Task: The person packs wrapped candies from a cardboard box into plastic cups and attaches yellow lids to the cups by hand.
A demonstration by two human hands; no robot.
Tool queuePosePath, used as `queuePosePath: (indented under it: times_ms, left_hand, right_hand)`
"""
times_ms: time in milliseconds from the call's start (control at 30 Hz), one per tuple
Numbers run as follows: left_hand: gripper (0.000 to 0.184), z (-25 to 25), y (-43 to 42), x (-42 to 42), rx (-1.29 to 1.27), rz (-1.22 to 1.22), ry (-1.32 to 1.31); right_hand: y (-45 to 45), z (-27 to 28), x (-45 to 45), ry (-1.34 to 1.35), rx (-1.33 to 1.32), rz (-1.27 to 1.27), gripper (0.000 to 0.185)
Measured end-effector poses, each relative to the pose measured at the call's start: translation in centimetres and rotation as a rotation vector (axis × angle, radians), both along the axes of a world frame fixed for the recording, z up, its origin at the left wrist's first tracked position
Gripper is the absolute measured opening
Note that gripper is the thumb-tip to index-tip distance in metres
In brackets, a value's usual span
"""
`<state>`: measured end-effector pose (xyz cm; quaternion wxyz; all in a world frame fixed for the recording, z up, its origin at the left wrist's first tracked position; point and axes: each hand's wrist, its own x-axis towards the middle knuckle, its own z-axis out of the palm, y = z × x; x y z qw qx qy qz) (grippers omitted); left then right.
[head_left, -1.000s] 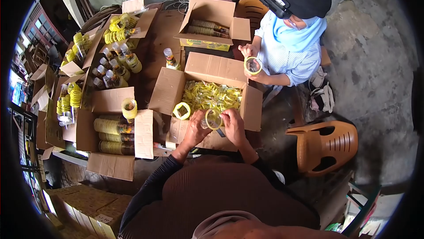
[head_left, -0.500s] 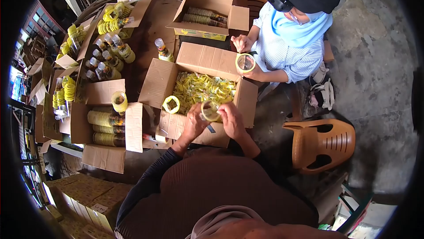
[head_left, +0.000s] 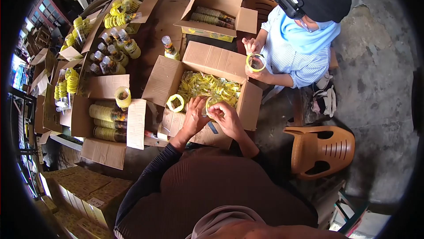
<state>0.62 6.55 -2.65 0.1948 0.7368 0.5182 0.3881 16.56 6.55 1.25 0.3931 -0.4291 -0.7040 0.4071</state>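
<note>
A clear plastic cup with a yellow rim is between my hands, above the near side of the open carton. My left hand is closed around the cup's left side, its fingertips partly hidden. Fingers of my right hand pinch at the near right of its rim. Beneath lies a heap of small yellow and clear sachets in the carton. Another yellow-rimmed cup stands at the carton's near left corner, left of my left hand.
Across the right corner, a co-worker holds a similar cup. Stacked cups fill a carton at left and another behind. A single cup and several cup stacks stand left. An orange plastic chair is at right.
My right hand has shifted left and in toward the cup's near rim. The whole view has moved slightly. The co-worker still holds a cup.
</note>
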Motion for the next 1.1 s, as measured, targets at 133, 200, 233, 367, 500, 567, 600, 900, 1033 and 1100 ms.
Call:
queuePosePath:
  times_ms: [133, 200, 233, 367, 500, 567, 600, 900, 1033, 1100]
  left_hand:
    - [0.063, 0.4, -0.5, -1.3, 0.1, 0.015, 0.108]
    - [0.063, 0.0, -1.0, -1.8, 0.118, 0.039, 0.119]
    - [0.062, -0.2, -1.3, -2.0, 0.078, 0.056, 0.171]
    - [0.058, -1.3, -1.9, -3.3, 0.059, 0.095, 0.244]
    - [0.068, -2.5, -0.8, -5.7, -0.006, 0.115, 0.113]
    - [0.073, -3.2, -0.6, -7.3, -0.104, 0.055, -0.087]
    - [0.058, -5.0, -0.5, -7.9, 0.075, 0.08, -0.103]
    - [0.052, 1.6, -2.4, -9.2, -0.441, -0.218, -0.957]
    - [0.05, 1.0, -2.6, -9.6, -0.584, -0.229, -1.087]
    - [0.049, -0.2, -2.5, -9.7, -0.641, -0.318, -1.236]
  right_hand:
    - [-0.4, -0.5, -1.2, 0.018, -0.035, 0.048, 0.014]
    - [-1.0, 0.1, -2.2, -0.015, -0.016, 0.024, 0.014]
    - [-1.2, 0.0, -2.5, -0.108, 0.083, 0.0, 0.014]
    - [-2.9, 0.8, -4.6, -0.197, 0.3, 0.025, 0.013]
    - [-5.2, 0.5, -6.7, -0.101, 0.416, 0.241, 0.014]
    - [-5.0, 0.5, -6.5, -0.063, 0.333, 0.135, 0.012]
    - [-4.7, 1.2, -6.0, -0.047, 0.244, 0.047, 0.012]
    - [-0.9, -9.2, 0.3, -0.381, 0.312, -0.307, 0.022]
    - [-2.4, -13.4, 0.8, -0.539, 0.166, -0.23, 0.041]
    - [-2.9, -14.0, 0.6, -0.684, 0.129, -0.281, 0.051]
